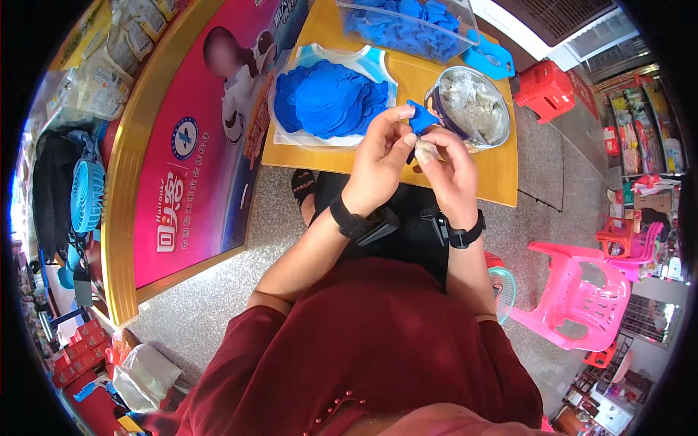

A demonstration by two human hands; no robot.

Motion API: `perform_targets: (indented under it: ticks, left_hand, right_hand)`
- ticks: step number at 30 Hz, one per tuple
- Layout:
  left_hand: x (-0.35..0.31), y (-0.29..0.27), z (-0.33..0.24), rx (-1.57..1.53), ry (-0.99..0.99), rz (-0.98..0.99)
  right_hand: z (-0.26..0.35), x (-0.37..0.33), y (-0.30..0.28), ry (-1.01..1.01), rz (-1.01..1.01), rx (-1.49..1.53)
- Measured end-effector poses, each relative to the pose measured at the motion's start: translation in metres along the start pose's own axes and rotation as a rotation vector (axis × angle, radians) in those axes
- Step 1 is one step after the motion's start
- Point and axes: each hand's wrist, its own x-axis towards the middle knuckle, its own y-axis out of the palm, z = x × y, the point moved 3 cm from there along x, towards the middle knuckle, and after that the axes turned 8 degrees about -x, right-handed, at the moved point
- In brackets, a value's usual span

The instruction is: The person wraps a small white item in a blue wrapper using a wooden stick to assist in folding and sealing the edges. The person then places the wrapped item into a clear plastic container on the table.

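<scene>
Above the table's near edge, my left hand (379, 161) pinches a small, thin blue piece (420, 116), which looks like cloth. My right hand (452, 168) meets it there, its fingers closed on the same piece. Something small and pale shows between the fingertips; I cannot make out what it is. Left of my hands, a heap of flat blue pieces (331, 98) lies on a white and light-blue tray (376, 62). A round tub (476, 145) beside my right hand holds crumpled greyish-white material (469, 105).
A clear box (407, 36) of more blue pieces stands at the table's (502, 171) far side, next to a blue plastic item (491, 57). A pink-panelled counter (167, 211) rises at left. A red stool (545, 91) and a pink chair (574, 298) stand at right.
</scene>
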Motion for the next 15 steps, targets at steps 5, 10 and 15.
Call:
perform_targets:
  ticks: [5,10,15]
  left_hand:
    - [0.001,-0.002,0.004,-0.003,-0.031,-0.001]
    - [0.0,-0.002,0.008,0.141,-0.008,-0.019]
    - [0.001,-0.003,0.004,0.05,0.019,-0.035]
  right_hand:
    - [0.005,0.001,0.0,0.024,-0.016,-0.045]
    - [0.007,0.0,0.006,-0.06,-0.139,-0.269]
    - [0.011,-0.001,0.005,0.094,-0.086,0.07]
